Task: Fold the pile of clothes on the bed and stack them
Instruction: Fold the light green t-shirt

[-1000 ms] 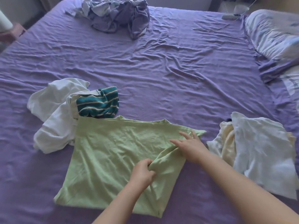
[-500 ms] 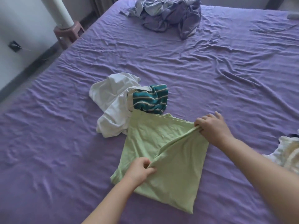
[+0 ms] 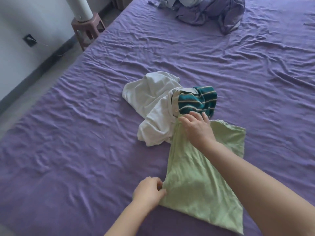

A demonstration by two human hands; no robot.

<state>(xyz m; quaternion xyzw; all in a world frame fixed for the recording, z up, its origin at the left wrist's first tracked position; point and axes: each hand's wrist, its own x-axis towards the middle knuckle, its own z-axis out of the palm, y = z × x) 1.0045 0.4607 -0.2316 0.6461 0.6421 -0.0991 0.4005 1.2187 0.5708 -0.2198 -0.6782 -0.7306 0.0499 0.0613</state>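
Fold carried leftward since earlier; left hand pinches green shirt edge; right hand presses flat, open; next, halve lengthwise.

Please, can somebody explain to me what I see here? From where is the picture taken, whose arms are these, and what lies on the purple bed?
There is no machine: a person wears a camera on the head, looking down at their own arms. The left hand pinches the near edge of a light green garment that is being folded. The right hand presses its far corner flat. Beside it on the purple bed sheet lie a crumpled white garment and a teal striped one, not yet folded. A bundle of greyish purple fabric lies at the far end. A small stool stands beside the bed.
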